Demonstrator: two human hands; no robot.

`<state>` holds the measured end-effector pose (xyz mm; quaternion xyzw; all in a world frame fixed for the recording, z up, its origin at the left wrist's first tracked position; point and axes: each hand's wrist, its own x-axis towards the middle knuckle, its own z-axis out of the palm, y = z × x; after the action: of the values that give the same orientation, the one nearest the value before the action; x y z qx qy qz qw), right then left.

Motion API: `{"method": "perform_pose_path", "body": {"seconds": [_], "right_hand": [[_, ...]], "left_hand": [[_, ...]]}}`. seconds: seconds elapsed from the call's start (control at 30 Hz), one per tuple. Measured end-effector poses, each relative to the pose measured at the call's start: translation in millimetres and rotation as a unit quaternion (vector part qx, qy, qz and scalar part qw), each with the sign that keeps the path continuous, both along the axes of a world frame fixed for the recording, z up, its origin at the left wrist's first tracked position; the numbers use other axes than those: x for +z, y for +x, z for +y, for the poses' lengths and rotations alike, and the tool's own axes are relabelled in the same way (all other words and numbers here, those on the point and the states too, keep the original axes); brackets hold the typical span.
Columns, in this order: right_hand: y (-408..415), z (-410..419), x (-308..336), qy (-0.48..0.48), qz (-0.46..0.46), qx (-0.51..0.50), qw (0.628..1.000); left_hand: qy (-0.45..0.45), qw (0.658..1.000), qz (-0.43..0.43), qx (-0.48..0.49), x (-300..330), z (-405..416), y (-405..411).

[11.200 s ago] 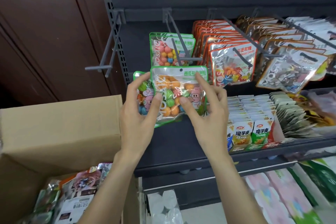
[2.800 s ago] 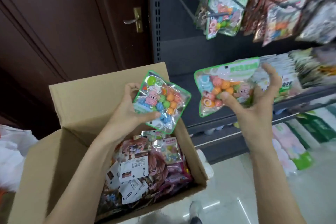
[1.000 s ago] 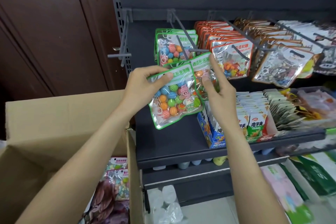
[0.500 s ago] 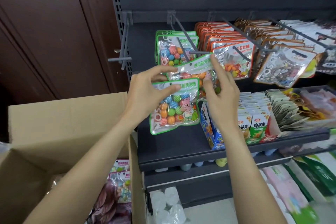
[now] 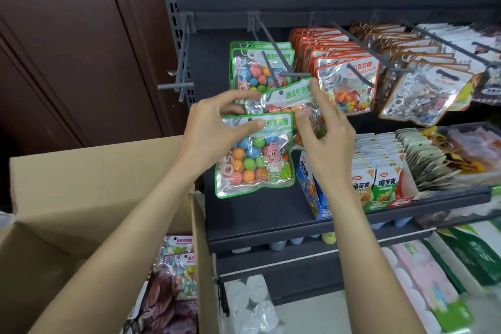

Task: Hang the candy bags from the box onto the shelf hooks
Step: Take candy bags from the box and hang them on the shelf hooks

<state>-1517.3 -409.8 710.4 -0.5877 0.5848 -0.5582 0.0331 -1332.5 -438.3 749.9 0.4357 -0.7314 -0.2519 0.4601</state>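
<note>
Alignment of the punched hole with the hook tip [image 5: 309, 74] governs this step. The right hand [image 5: 322, 138] pinches the upper candy bag [image 5: 287, 97] just below that tip; the left hand [image 5: 217, 127] pinches a second bag [image 5: 254, 160] lower down. The header should be raised level, then slid straight back.

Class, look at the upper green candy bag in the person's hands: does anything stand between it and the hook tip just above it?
Nothing visible does. The upper green bag sits just below the hook tip, with open space between them.
</note>
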Motion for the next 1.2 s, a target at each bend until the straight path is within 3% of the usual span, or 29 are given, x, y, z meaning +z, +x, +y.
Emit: {"method": "perform_pose_path", "body": {"seconds": [0.3,0.53,0.7,0.83,0.93,1.03,1.2], "right_hand": [[1.0,0.2,0.0,0.007,-0.002,-0.021,1.0],[4.2,-44.5,12.1,0.11,0.192,-0.088,0.971],[15.8,-87.9,15.6,0.105,0.189,-0.103,0.971],[13.5,-75.8,14.7,0.123,0.127,-0.057,0.983],[11.9,-12.8,14.1,0.054,-0.1,0.073,0.991],[13.8,34.7,12.5,0.052,-0.277,0.202,0.938],[13.6,24.9,10.7,-0.021,-0.366,0.128,0.921]], "left_hand": [[-0.025,1.0,-0.013,-0.008,1.0,-2.6,-1.8],[-0.081,0.995,-0.026,0.055,-6.0,-40.2,-7.3],[-0.085,0.991,-0.019,0.097,-14.1,-39.4,1.9],[-0.06,0.998,-0.005,0.028,-11.6,-24.3,9.2],[-0.049,0.997,-0.003,-0.055,1.9,-12.2,8.2],[-0.016,0.994,0.026,-0.107,13.3,-4.4,-5.8],[0.033,0.985,0.118,-0.123,14.4,2.6,-29.5]]}}
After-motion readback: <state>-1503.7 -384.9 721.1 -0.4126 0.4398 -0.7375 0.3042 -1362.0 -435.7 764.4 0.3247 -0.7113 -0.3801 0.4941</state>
